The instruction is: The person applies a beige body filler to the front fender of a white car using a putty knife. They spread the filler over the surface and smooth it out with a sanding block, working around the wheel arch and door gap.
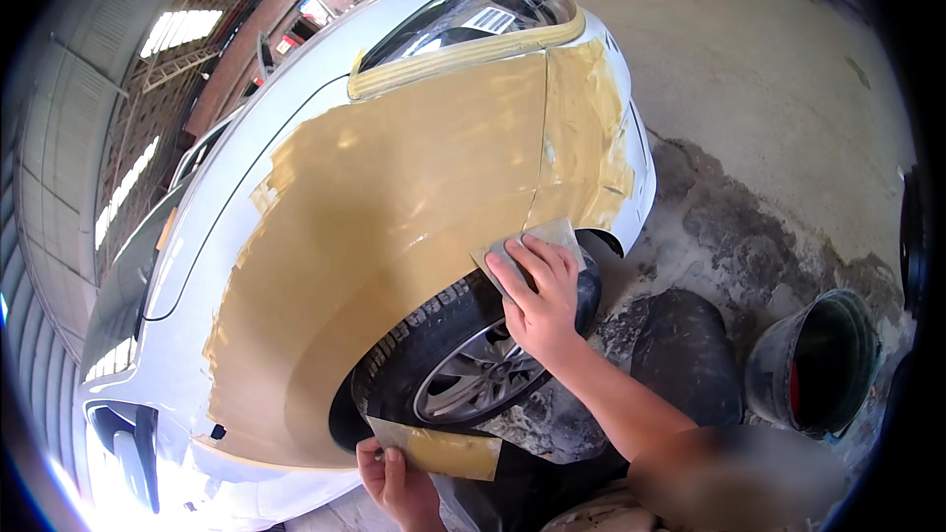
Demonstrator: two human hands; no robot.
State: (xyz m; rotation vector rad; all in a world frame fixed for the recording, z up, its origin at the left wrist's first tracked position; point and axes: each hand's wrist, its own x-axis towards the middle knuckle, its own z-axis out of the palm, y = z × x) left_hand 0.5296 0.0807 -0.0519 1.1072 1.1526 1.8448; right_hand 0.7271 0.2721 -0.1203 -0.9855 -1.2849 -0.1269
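Observation:
Beside the front wheel, my right hand grips a thin, pale rectangular spreader with a grey part under the fingers. It is pressed against the wheel-arch edge of a white car, just above the tyre. Smooth tan filler covers much of the fender and runs past a panel seam onto the bumper corner. Lower down, my left hand pinches the left end of a flat plate coated with yellowish putty. That plate is in front of the tyre's lower part. My right fingertips lie over the spreader, hiding part of it.
Yellow tape edges the headlight. A dirty bucket stands at the right on stained concrete floor. Between bucket and wheel is my dark-trousered knee. A side mirror juts out at lower left.

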